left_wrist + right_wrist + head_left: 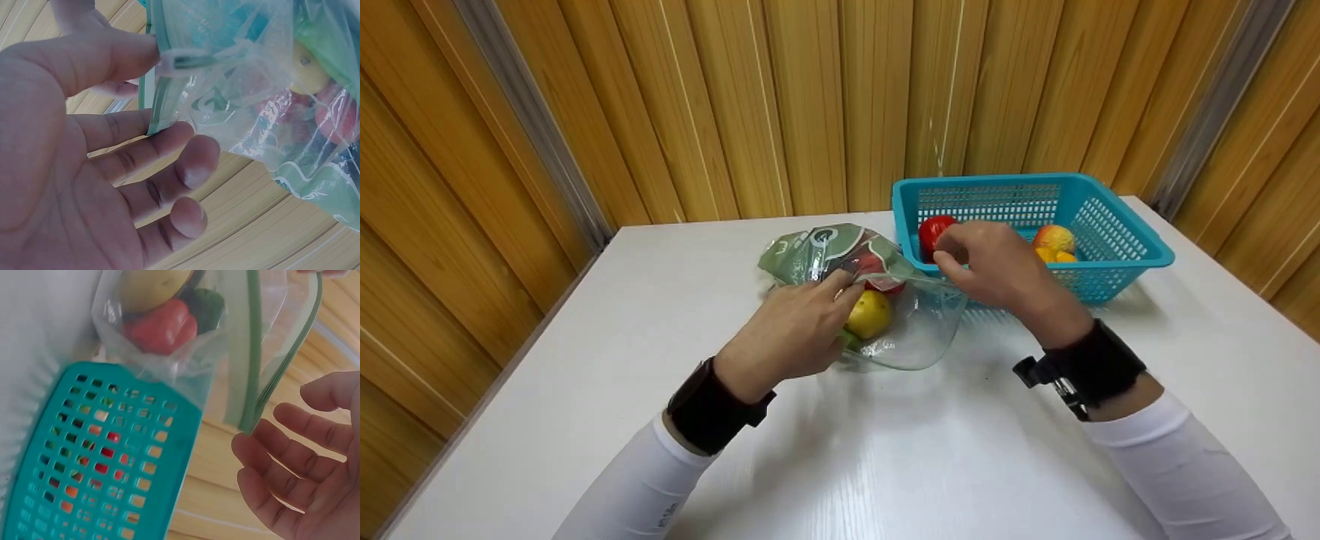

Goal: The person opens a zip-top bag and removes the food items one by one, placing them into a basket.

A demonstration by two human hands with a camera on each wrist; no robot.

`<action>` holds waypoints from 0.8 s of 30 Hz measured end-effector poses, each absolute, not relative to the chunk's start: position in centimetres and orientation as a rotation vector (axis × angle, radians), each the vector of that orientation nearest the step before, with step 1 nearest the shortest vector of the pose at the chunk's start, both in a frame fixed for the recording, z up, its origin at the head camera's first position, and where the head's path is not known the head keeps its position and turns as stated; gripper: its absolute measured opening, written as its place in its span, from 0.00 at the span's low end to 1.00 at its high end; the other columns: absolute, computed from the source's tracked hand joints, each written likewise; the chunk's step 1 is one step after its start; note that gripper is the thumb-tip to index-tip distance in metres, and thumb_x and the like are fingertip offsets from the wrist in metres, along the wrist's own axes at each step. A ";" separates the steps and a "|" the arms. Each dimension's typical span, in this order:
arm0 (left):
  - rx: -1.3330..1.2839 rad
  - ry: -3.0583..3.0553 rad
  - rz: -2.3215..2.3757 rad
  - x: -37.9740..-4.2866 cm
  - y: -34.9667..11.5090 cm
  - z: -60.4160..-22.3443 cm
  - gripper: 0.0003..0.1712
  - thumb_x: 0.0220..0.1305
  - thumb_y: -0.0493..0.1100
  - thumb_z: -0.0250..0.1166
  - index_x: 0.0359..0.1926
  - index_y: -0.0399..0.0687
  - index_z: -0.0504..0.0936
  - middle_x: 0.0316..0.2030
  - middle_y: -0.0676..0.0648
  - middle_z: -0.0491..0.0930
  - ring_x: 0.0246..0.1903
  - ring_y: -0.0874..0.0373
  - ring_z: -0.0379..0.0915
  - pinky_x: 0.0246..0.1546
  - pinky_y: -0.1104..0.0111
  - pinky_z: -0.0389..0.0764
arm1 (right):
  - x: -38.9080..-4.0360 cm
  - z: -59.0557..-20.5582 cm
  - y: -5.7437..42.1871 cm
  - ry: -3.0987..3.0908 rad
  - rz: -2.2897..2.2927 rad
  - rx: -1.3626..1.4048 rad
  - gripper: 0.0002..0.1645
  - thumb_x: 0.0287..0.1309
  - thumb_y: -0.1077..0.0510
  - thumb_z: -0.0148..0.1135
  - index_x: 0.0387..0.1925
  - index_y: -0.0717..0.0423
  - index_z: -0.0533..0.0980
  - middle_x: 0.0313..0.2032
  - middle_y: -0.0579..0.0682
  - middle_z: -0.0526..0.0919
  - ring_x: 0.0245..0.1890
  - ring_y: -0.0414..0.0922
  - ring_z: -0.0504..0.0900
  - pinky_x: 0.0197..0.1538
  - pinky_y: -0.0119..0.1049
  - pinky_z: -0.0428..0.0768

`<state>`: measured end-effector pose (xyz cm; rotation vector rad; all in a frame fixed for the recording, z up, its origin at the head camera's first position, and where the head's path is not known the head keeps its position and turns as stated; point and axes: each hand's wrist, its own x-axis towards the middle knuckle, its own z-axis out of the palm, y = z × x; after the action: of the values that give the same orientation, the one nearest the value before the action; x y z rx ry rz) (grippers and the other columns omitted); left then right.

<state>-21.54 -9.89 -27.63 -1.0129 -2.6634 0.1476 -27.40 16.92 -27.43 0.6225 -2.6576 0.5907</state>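
Note:
A clear zip-top plastic bag [919,330] with green print lies on its side on the table, its mouth held apart toward the right. My left hand [795,330] pinches the bag's edge between thumb and fingers; in the left wrist view the thumb [132,56] presses on the zip strip. Inside the bag are a yellow fruit [870,315], a red pepper [163,326] and something green [205,309]. My right hand [997,262] hovers over the basket's near left corner with nothing in it, its loosely bent fingers [270,461] right beside the bag's edge.
A turquoise perforated basket [1125,264] stands behind and right of the bag, close against it. It holds a shiny red fruit or vegetable [936,231], a peach [1056,238] and orange pieces [1054,256]. Wood-patterned panels [810,105] rise behind the white table [660,285].

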 end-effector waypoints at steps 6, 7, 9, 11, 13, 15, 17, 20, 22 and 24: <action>-1.011 -2.681 0.147 -21.5 -9.8 -27.6 0.36 0.59 0.40 0.65 0.69 0.44 0.70 0.51 0.46 0.74 0.39 0.53 0.77 0.37 0.60 0.84 | -26.2 -27.3 15.8 -2.624 0.569 0.785 0.10 0.62 0.57 0.64 0.42 0.56 0.83 0.39 0.52 0.86 0.40 0.49 0.82 0.45 0.46 0.84; -1.010 -2.681 0.149 -21.5 -9.8 -27.6 0.36 0.59 0.40 0.66 0.69 0.44 0.70 0.51 0.46 0.74 0.39 0.53 0.77 0.37 0.60 0.84 | -26.0 -27.3 15.6 -2.622 0.564 0.825 0.09 0.61 0.57 0.65 0.42 0.55 0.83 0.39 0.51 0.86 0.40 0.48 0.82 0.44 0.44 0.85; -1.010 -2.679 0.151 -21.5 -9.8 -27.6 0.36 0.59 0.40 0.66 0.69 0.44 0.70 0.51 0.46 0.74 0.39 0.53 0.77 0.37 0.60 0.84 | -25.8 -27.4 15.5 -2.622 0.565 0.911 0.08 0.61 0.57 0.66 0.41 0.54 0.83 0.39 0.50 0.86 0.39 0.47 0.82 0.43 0.42 0.85; -1.005 -2.680 0.154 -21.5 -9.8 -27.6 0.36 0.59 0.40 0.66 0.69 0.44 0.70 0.51 0.46 0.74 0.38 0.53 0.77 0.36 0.60 0.84 | -25.7 -27.4 15.4 -2.618 0.565 0.986 0.08 0.61 0.57 0.67 0.42 0.53 0.83 0.40 0.49 0.85 0.39 0.47 0.82 0.42 0.41 0.85; -1.000 -2.681 0.156 -21.5 -9.8 -27.6 0.35 0.59 0.40 0.66 0.69 0.45 0.70 0.51 0.46 0.74 0.38 0.53 0.77 0.36 0.60 0.85 | -25.6 -27.5 15.3 -2.597 0.559 1.040 0.08 0.60 0.58 0.67 0.42 0.53 0.83 0.40 0.48 0.85 0.40 0.46 0.82 0.42 0.41 0.85; -0.996 -2.681 0.161 -21.5 -9.8 -27.6 0.36 0.59 0.41 0.66 0.69 0.45 0.70 0.51 0.46 0.74 0.38 0.53 0.77 0.36 0.60 0.85 | -25.6 -27.6 15.3 -2.561 0.555 1.069 0.09 0.60 0.59 0.68 0.42 0.53 0.83 0.40 0.48 0.85 0.40 0.45 0.82 0.42 0.40 0.86; -0.993 -2.684 0.166 -21.5 -9.8 -27.6 0.36 0.59 0.41 0.66 0.69 0.45 0.70 0.51 0.46 0.74 0.39 0.53 0.77 0.37 0.60 0.85 | -25.5 -27.6 15.3 -2.519 0.545 1.090 0.09 0.59 0.59 0.68 0.43 0.54 0.83 0.40 0.48 0.86 0.39 0.44 0.83 0.42 0.40 0.86; -0.992 -2.683 0.164 -21.5 -9.8 -27.6 0.35 0.59 0.42 0.66 0.69 0.45 0.70 0.49 0.46 0.74 0.38 0.53 0.77 0.38 0.60 0.85 | -25.4 -27.6 15.2 -2.464 0.535 1.127 0.11 0.57 0.60 0.70 0.43 0.54 0.83 0.41 0.48 0.86 0.40 0.44 0.84 0.43 0.40 0.86; -0.992 -2.686 0.162 -21.5 -9.7 -27.5 0.35 0.59 0.42 0.67 0.68 0.44 0.70 0.48 0.46 0.74 0.38 0.53 0.76 0.38 0.60 0.85 | -25.4 -27.6 15.1 -2.437 0.528 1.148 0.12 0.56 0.61 0.70 0.43 0.54 0.84 0.42 0.48 0.86 0.42 0.45 0.84 0.44 0.40 0.86; -0.992 -2.681 0.164 -21.5 -9.7 -27.5 0.35 0.59 0.43 0.67 0.68 0.44 0.70 0.48 0.46 0.74 0.38 0.53 0.76 0.37 0.60 0.85 | -25.3 -27.6 14.9 -2.416 0.524 1.165 0.12 0.56 0.61 0.70 0.43 0.54 0.84 0.42 0.48 0.87 0.43 0.45 0.84 0.45 0.40 0.86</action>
<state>-21.52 -9.73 -27.53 -0.9921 -2.6806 0.1639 -25.30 14.94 -27.58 1.1646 -2.4163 0.5239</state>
